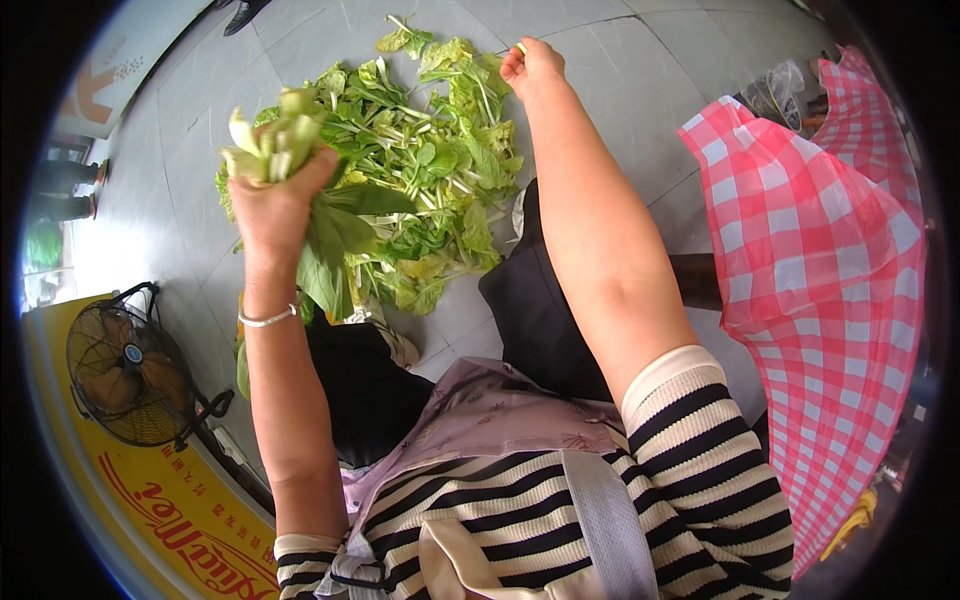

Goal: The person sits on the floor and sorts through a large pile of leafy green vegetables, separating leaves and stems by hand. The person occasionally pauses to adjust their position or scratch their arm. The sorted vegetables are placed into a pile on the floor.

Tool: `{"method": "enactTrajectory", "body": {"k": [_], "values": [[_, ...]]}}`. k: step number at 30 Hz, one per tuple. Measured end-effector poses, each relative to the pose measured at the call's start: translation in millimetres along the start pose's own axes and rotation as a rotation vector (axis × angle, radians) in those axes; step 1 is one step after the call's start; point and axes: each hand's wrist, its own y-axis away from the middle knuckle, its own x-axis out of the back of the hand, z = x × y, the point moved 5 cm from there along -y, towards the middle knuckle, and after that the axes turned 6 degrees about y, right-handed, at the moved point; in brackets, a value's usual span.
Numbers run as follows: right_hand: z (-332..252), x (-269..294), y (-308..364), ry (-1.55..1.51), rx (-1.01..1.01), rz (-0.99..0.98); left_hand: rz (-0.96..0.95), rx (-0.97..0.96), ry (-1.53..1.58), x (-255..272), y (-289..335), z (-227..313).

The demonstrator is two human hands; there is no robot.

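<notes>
Striped sleeves and a pale apron (500, 420) fill the lower frame, with both bare forearms reaching out over a grey tiled floor (620, 90).

Left hand (275, 205): fingers closed firmly round a bunch of leafy greens (300, 160), gripped at the stalk end. Pale cut stems stand above the fist; dark leaves hang limp below it. A thin bracelet (268, 319) sits on the wrist.

Right hand (530, 68): extended to the far edge of the loose pile of greens (430, 170) on the floor, thumb and fingertips pinched together on what appears to be a single pale stalk; the piece is too small to identify with certainty.

Handling assessment: the greens look light, soft and easily bruised. Leaves would tear or crush under pressure; stems are firmer and somewhat crisp, so they offer the sounder hold. Possibly damp, hence slightly slippery, though this cannot be confirmed.

Surroundings: a pink checked umbrella (810, 250) to the right, a floor fan (120, 365) to the lower left beside a yellow board (150, 510).
</notes>
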Motion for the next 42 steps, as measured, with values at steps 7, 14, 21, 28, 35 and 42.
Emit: {"method": "enactTrajectory", "body": {"k": [7, 14, 21, 28, 35, 42], "values": [[7.1, 13.3, -28.0, 0.048, 0.007, 0.018, -0.164, -0.171, -0.284, -33.4, 22.7, 23.7], [11.8, 33.8, -79.1, 0.002, -0.089, -0.501, 0.126, -0.332, -0.487, 69.3, -4.3, 45.3], [-9.3, 69.0, -145.3, 0.488, -0.073, -0.236, 0.400, 0.148, -1.170, 275.6, 64.1, 2.2], [-41.2, 87.9, -150.3, 0.620, 0.007, -0.215, 0.526, 0.559, -1.288, 368.4, 156.0, -130.6], [-51.6, 74.0, -123.5, 0.608, 0.054, -0.242, 0.235, 0.923, -1.074, 336.1, 187.4, -305.9], [-39.9, 40.7, -85.6, 0.450, 0.045, -0.414, 0.102, 1.027, -1.202, 337.1, 215.6, -370.9]]}}
